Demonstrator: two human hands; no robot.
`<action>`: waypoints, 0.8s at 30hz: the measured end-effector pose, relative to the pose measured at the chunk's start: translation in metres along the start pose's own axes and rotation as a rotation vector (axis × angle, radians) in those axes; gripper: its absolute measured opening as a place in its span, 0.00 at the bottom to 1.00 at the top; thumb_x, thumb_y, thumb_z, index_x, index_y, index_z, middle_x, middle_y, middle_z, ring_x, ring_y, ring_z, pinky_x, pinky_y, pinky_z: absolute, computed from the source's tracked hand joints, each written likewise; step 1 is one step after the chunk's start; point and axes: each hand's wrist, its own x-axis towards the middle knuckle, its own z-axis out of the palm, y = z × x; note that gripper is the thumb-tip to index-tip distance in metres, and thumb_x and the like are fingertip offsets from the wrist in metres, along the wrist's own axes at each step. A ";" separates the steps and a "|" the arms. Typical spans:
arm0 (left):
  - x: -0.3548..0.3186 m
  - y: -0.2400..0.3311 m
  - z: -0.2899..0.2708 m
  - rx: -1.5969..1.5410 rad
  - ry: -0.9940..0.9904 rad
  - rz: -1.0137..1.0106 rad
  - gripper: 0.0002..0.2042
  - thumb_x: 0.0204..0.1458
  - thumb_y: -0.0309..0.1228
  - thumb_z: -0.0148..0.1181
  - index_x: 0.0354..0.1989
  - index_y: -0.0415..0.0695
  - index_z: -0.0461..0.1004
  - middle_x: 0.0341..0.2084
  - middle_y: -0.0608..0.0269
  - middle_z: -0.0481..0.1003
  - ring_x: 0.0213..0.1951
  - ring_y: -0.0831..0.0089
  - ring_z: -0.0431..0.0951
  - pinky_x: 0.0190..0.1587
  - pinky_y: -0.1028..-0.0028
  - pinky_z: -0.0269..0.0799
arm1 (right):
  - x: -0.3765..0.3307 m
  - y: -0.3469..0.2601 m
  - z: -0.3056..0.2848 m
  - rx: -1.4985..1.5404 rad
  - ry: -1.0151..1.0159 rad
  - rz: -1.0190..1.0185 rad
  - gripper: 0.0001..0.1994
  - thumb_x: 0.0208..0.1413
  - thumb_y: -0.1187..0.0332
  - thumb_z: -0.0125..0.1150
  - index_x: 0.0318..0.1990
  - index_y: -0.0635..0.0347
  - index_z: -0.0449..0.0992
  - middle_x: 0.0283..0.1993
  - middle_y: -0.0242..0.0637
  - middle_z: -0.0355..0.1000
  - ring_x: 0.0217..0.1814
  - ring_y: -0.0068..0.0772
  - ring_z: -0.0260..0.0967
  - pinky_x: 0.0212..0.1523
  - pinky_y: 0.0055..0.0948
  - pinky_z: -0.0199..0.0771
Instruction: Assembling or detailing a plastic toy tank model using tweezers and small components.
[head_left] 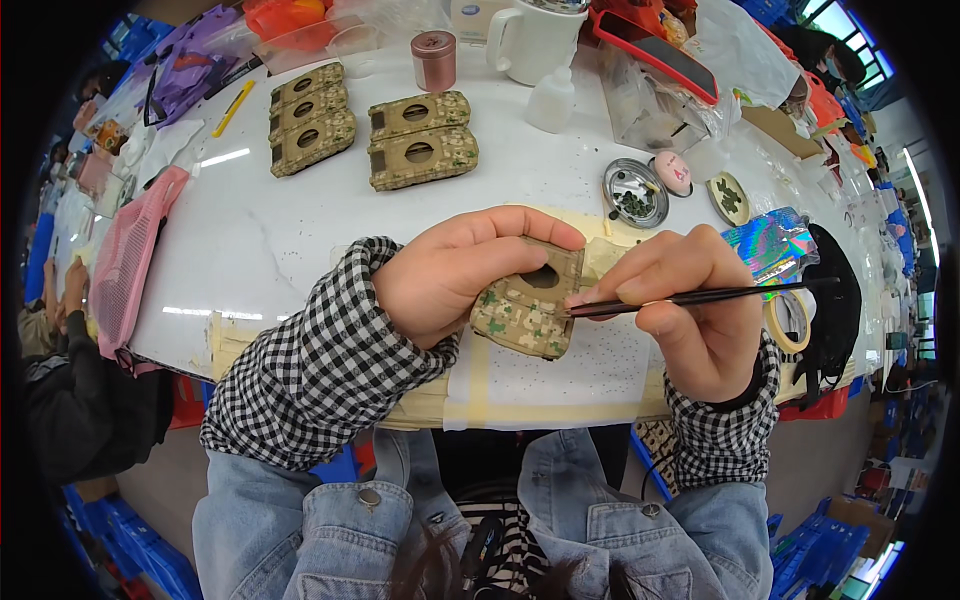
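Observation:
My left hand grips a camouflage-painted model tank hull with a round hole in its top, fingers along its far side. A pair of slim black tweezers is pinched in my right hand. Their tips touch the hull's right edge or hover just beside it; any small part between them is too small to make out. Beneath both hands lies a white sheet with dark specks, bordered by yellowish tape. Beyond my right hand a round metal dish holds small dark green pieces.
Similar hulls stand in a left group and a right group. Farther back are a pink tin, a white pitcher, a small bottle and a red-cased phone. A tape roll lies right; a pink mesh pouch, left.

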 end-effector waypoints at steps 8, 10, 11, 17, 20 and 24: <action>0.000 0.001 0.000 0.008 -0.004 -0.014 0.18 0.61 0.29 0.44 0.59 0.35 0.60 0.43 0.51 0.75 0.40 0.66 0.80 0.43 0.67 0.80 | -0.001 0.000 -0.001 -0.007 0.008 0.008 0.07 0.55 0.72 0.63 0.37 0.67 0.74 0.35 0.39 0.75 0.39 0.30 0.73 0.42 0.27 0.72; -0.001 0.001 0.000 0.010 -0.001 -0.012 0.18 0.61 0.29 0.44 0.59 0.36 0.60 0.43 0.51 0.75 0.40 0.66 0.80 0.43 0.67 0.80 | -0.001 0.001 -0.001 -0.006 0.014 0.011 0.07 0.56 0.72 0.62 0.37 0.67 0.74 0.35 0.39 0.74 0.39 0.30 0.73 0.42 0.26 0.71; -0.001 0.002 0.000 0.013 -0.002 -0.014 0.18 0.61 0.29 0.44 0.59 0.36 0.60 0.43 0.51 0.75 0.40 0.66 0.80 0.43 0.67 0.80 | -0.001 0.001 -0.002 -0.026 -0.005 0.003 0.07 0.57 0.71 0.61 0.38 0.67 0.73 0.35 0.41 0.74 0.38 0.31 0.73 0.42 0.27 0.73; -0.001 0.001 0.000 0.015 -0.003 -0.015 0.18 0.61 0.29 0.44 0.59 0.36 0.60 0.42 0.51 0.75 0.39 0.65 0.80 0.43 0.67 0.80 | -0.002 -0.001 0.000 -0.012 0.010 0.044 0.07 0.58 0.71 0.60 0.38 0.67 0.73 0.35 0.41 0.74 0.38 0.31 0.73 0.42 0.27 0.73; -0.001 0.001 0.000 0.008 -0.007 -0.018 0.18 0.61 0.29 0.44 0.59 0.36 0.60 0.42 0.51 0.75 0.38 0.65 0.80 0.43 0.67 0.80 | -0.002 -0.001 0.001 0.017 0.034 0.054 0.06 0.57 0.72 0.62 0.37 0.66 0.75 0.35 0.39 0.75 0.39 0.29 0.73 0.42 0.26 0.71; -0.001 0.001 0.000 -0.005 -0.010 -0.022 0.18 0.61 0.29 0.44 0.59 0.36 0.60 0.42 0.51 0.75 0.38 0.65 0.80 0.43 0.67 0.80 | -0.003 0.001 0.001 0.015 0.031 0.054 0.06 0.57 0.72 0.62 0.37 0.66 0.75 0.35 0.39 0.75 0.39 0.29 0.73 0.42 0.27 0.71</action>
